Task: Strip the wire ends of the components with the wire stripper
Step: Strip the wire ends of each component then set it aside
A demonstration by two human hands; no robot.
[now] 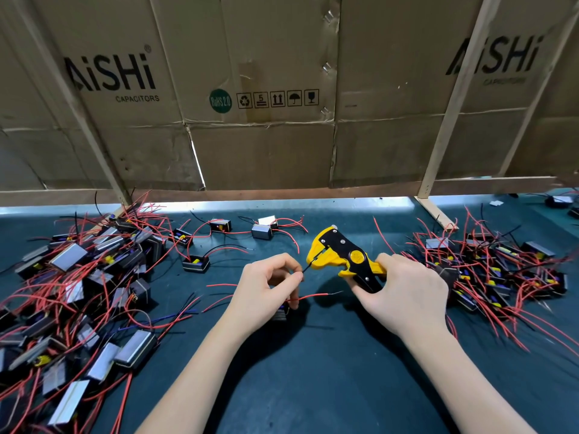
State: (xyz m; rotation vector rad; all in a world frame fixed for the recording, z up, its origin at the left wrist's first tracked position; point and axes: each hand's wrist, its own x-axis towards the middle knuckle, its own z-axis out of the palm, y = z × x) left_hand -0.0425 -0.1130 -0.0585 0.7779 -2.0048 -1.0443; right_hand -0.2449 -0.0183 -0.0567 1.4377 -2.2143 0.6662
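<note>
Left hand [266, 286] pinches a thin black wire [308, 267] fed into the yellow-and-black plastic wire stripper [343, 256], gripped by right hand [404, 292]. Its red lead [316, 296] appears stripped. Component heaps at nine and three o'clock on the teal surface [313, 371]; progress indeterminate.

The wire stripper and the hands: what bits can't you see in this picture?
Head view only:
- Wire stripper: handles hidden inside the right hand.
- Black wire: its tip disappears into the stripper's mouth, so whether it is stripped can't be told.
- Component: mostly covered by the left hand.
- Left pile: cut off by the picture's edge.
</note>
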